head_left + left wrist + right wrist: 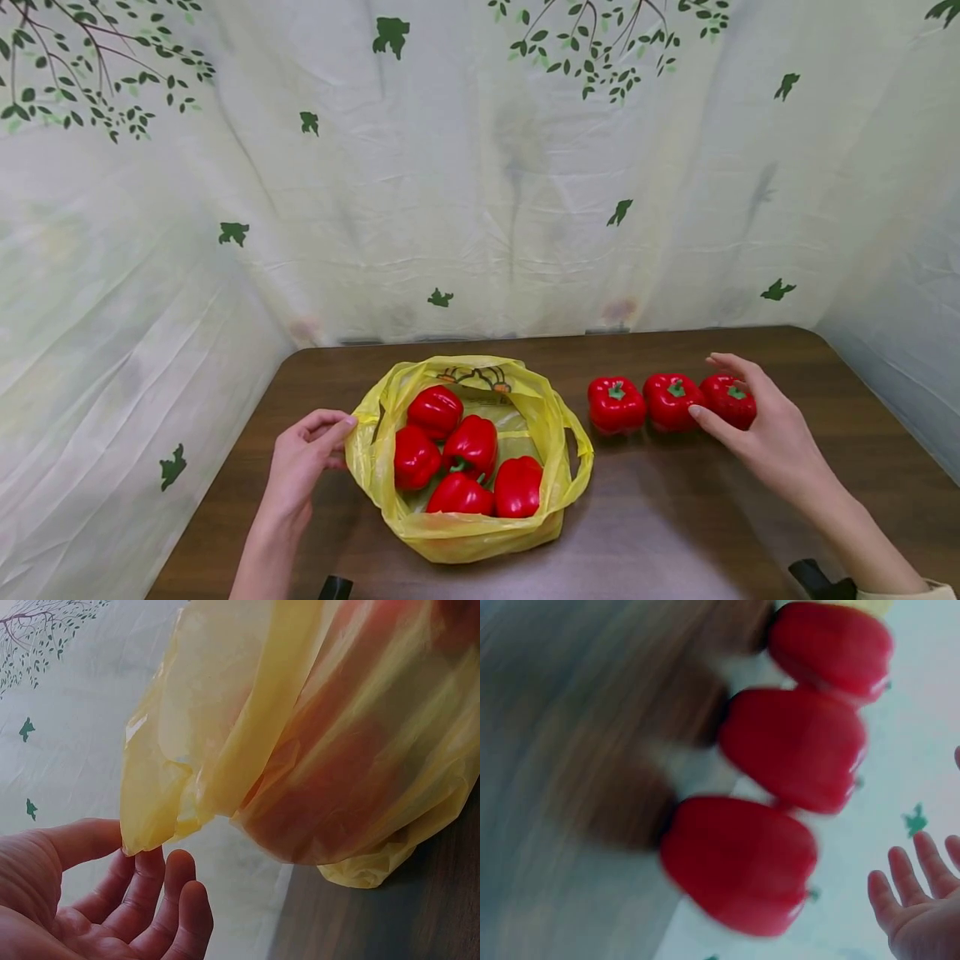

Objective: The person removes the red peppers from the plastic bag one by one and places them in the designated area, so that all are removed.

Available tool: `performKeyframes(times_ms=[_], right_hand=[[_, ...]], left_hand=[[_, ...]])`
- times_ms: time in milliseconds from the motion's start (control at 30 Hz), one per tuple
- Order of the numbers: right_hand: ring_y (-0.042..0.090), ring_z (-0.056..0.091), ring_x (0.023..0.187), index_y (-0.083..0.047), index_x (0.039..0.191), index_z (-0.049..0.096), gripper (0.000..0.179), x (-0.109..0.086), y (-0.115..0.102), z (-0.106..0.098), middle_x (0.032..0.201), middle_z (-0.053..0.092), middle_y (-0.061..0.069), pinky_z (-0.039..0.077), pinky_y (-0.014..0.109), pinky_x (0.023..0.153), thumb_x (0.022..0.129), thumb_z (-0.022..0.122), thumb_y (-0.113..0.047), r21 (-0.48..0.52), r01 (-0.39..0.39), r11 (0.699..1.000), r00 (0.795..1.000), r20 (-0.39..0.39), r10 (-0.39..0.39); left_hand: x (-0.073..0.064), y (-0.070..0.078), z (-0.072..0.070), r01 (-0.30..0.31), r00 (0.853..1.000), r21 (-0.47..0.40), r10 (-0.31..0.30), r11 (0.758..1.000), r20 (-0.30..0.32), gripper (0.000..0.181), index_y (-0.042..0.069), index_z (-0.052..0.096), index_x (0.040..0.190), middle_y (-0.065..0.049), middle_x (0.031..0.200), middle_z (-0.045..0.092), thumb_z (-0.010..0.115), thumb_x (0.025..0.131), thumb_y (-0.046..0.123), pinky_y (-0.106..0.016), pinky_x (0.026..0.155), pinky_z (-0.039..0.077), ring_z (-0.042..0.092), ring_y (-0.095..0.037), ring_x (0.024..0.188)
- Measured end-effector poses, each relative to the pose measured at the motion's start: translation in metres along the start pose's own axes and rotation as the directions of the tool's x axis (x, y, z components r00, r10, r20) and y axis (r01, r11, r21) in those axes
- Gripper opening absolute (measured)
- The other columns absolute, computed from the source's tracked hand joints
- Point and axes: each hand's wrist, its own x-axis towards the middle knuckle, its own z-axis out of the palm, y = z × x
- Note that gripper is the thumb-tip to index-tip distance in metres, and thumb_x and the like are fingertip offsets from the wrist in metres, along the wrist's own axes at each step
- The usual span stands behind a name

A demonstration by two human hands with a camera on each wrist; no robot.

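Note:
A yellow plastic bag stands on the table with its mouth spread. Inside it lie several red bell peppers. My left hand pinches the bag's left rim between thumb and fingers, as the left wrist view also shows. To the right, three more bell peppers stand in a row: a left one, a middle one and a right one. My right hand hovers over the right pepper, fingers spread and partly covering it. In the right wrist view, that hand appears apart from the peppers.
The dark wooden table has rounded far corners. A pale curtain with green leaf prints hangs behind it and along both sides. Black straps show near the wrists at the bottom edge.

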Motion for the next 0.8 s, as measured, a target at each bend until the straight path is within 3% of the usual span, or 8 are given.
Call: performKeyframes(times_ms=[267, 467, 567, 800], right_hand=[[0.023, 0.050, 0.120, -0.022, 0.141, 0.047, 0.067, 0.002, -0.031, 0.021, 0.136, 0.053, -0.001, 0.048, 0.051, 0.089, 0.083, 0.081, -0.020, 0.042, 0.080, 0.996, 0.996, 0.024, -0.081], [0.012, 0.051, 0.121, -0.021, 0.137, 0.053, 0.064, 0.005, -0.051, 0.038, 0.133, 0.054, -0.007, 0.044, 0.019, 0.095, 0.080, 0.083, -0.015, 0.076, 0.217, 0.973, 0.974, 0.048, -0.221], [0.011, 0.050, 0.121, -0.022, 0.136, 0.053, 0.063, 0.006, -0.061, 0.045, 0.133, 0.054, -0.007, 0.044, 0.021, 0.097, 0.081, 0.083, -0.018, 0.103, 0.267, 0.958, 0.958, 0.083, -0.275], [0.012, 0.047, 0.127, -0.023, 0.138, 0.051, 0.062, 0.006, -0.078, 0.065, 0.137, 0.051, -0.010, 0.046, 0.031, 0.099, 0.083, 0.080, -0.022, 0.142, 0.302, 0.943, 0.926, 0.192, -0.326]], left_hand=[[0.000, 0.001, 0.000, 0.002, 1.000, -0.004, -0.002, 1.000, -0.001, 0.027, 0.000, 0.064, 0.105, 0.001, 0.083, 0.069, 0.070, 0.093, 0.023, -0.032, 0.063, 0.056, 0.063, -0.019, 0.067], [-0.001, 0.001, 0.000, 0.003, 1.000, -0.010, -0.003, 1.000, -0.001, 0.027, 0.000, 0.064, 0.104, 0.000, 0.083, 0.069, 0.070, 0.093, 0.024, -0.032, 0.062, 0.056, 0.062, -0.018, 0.067], [-0.001, 0.002, 0.000, 0.004, 1.000, -0.005, -0.004, 1.000, 0.003, 0.028, 0.000, 0.064, 0.106, 0.000, 0.084, 0.070, 0.070, 0.093, 0.024, -0.032, 0.063, 0.056, 0.062, -0.018, 0.069], [-0.001, 0.001, 0.000, 0.005, 1.000, 0.016, -0.005, 1.000, 0.007, 0.031, -0.001, 0.063, 0.109, -0.001, 0.087, 0.070, 0.068, 0.095, 0.026, -0.031, 0.066, 0.056, 0.063, -0.020, 0.072]])
